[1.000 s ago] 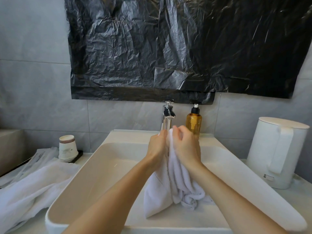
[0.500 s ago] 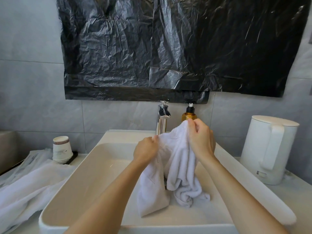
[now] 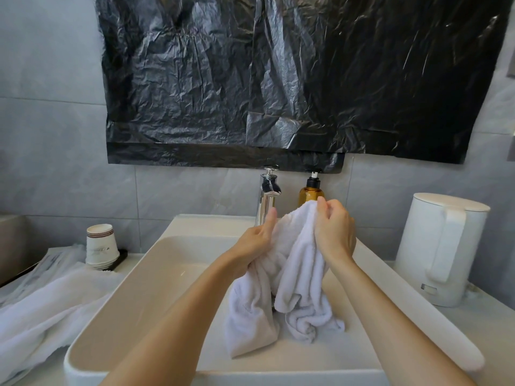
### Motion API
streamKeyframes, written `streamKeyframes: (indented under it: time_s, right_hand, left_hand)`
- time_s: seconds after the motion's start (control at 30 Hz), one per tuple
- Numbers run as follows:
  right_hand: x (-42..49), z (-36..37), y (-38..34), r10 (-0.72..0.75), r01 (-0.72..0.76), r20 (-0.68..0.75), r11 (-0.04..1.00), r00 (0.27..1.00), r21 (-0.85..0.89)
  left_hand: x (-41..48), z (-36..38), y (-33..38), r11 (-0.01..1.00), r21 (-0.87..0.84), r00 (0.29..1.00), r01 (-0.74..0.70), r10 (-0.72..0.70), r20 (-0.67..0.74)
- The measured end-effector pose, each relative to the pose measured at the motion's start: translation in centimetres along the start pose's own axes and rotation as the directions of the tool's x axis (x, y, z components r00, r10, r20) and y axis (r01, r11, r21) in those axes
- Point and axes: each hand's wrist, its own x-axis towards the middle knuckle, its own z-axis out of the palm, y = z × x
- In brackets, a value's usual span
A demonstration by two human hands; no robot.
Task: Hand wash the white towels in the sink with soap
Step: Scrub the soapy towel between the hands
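2 towels (image 3: pixel 295 277) (image 3: pixel 47 307), 1 sink (image 3: pixel 145 288), 1 btl (image 3: pixel 310 195)

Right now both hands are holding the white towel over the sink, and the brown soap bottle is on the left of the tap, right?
Not quite. The head view shows the brown soap bottle on the right of the tap, not the left. The left hand and right hand do hold the white towel over the sink.

terry-cloth towel (image 3: pixel 295 263), glossy sink (image 3: pixel 178 277), chrome faucet (image 3: pixel 267 199)
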Motion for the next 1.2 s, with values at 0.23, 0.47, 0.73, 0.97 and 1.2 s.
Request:
streamKeyframes:
  time_s: [0.23, 0.47, 0.73, 0.97, 1.2]
  right_hand:
    - [-1.2, -0.1, -0.6, -0.084, 0.084, 0.036, 0.996, 0.996, 0.010]
    - [-4.2, 2.8, -2.3, -0.178, 0.187, 0.376, 0.982, 0.910, 0.013]
    - [-5.4, 2.6, -2.7, -0.156, 0.107, 0.411, 0.984, 0.898, 0.141]
    - [-3.8, 3.1, -2.0, -0.102, 0.072, 0.339, 0.992, 0.935, 0.100]
    - [-3.3, 2.8, -2.6, -0.056, 0.041, 0.265, 0.997, 0.963, 0.062]
  left_hand:
    - [0.8, 0.3, -0.8, 0.984, 0.095, 0.946, -0.153, 0.174, -0.275]
    - [0.9, 0.9, -0.4, 0.975, -0.025, 0.904, -0.220, 0.194, -0.382]
    - [0.8, 0.7, 0.0, 0.977, -0.109, 0.904, -0.185, 0.126, -0.409]
    - [0.5, 1.5, 0.0, 0.980, -0.129, 0.943, -0.150, 0.103, -0.316]
    - [-0.1, 1.7, 0.4, 0.979, -0.144, 0.963, -0.143, 0.105, -0.249]
